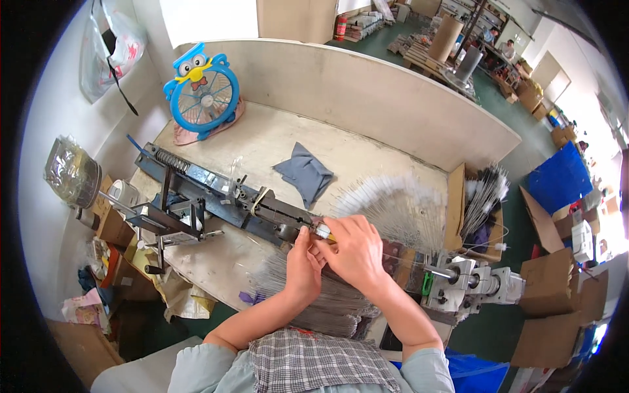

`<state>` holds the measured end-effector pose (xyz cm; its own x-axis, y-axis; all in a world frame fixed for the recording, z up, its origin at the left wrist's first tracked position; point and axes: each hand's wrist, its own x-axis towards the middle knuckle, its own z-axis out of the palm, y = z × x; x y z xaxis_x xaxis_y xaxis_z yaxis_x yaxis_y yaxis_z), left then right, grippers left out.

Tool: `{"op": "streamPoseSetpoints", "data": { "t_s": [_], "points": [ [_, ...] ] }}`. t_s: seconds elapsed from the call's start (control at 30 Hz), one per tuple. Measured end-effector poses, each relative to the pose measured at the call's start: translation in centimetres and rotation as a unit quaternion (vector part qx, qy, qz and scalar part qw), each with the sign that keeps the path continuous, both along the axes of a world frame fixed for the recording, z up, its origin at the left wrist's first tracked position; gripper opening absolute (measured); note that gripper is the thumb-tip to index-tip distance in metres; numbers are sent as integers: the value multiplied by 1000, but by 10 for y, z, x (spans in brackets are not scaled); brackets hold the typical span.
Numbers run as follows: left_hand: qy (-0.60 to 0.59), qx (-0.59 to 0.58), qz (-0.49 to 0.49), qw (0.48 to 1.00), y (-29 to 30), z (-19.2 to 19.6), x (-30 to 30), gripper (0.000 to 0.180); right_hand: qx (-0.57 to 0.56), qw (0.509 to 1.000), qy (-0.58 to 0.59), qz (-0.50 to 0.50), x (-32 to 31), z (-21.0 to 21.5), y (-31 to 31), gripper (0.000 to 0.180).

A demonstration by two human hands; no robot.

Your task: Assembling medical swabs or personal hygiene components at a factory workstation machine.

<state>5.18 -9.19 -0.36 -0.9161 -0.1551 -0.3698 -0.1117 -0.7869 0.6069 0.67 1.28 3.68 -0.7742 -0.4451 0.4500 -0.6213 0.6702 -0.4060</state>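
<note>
At the near right end of a long dark metal bench jig (pixel 275 209), my two hands meet with fingers closed. My right hand (pixel 357 249) bends over a small white and yellow piece (pixel 322 231) at the end of the jig; its kind is too small to tell. Just left of it, my left hand (pixel 304 267) has its thumb raised against the jig's end and its fingers curled in. Whatever lies in its fingers is hidden. Bundles of thin grey wire-like rods (pixel 334 298) lie under my wrists, and more rods with white ends (pixel 393 206) fan out beyond my right hand.
A grey cloth (pixel 305 173) lies on the table behind the jig. A blue cartoon-shaped fan (pixel 204 95) stands at the back left. A crank mechanism (pixel 167 226) stands left; a motorised shaft unit (pixel 475 285) and a carton of rods (pixel 481 209) are right. A low partition (pixel 367 92) edges the table.
</note>
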Motion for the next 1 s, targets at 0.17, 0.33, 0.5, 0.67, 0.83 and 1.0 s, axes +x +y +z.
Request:
{"op": "streamPoseSetpoints", "data": {
  "t_s": [0.17,0.33,0.5,0.67,0.83,1.0],
  "points": [
    [17,17,31,999,4,-4,1,14,-11,998,62,-22,0,-2,7,30],
    [20,-6,35,999,5,-6,-1,11,-19,996,88,15,0,-5,15,26],
    [5,-12,33,999,6,-2,-1,14,-27,995,93,17,2,-6,28,26],
    [27,-18,22,999,8,2,1,10,-26,996,81,23,4,-3,30,26],
    [0,13,36,999,6,-1,1,10,-19,998,51,26,4,0,22,25],
    [-12,58,37,998,3,-5,1,10,-23,998,48,41,3,0,19,26]
  ]
}}
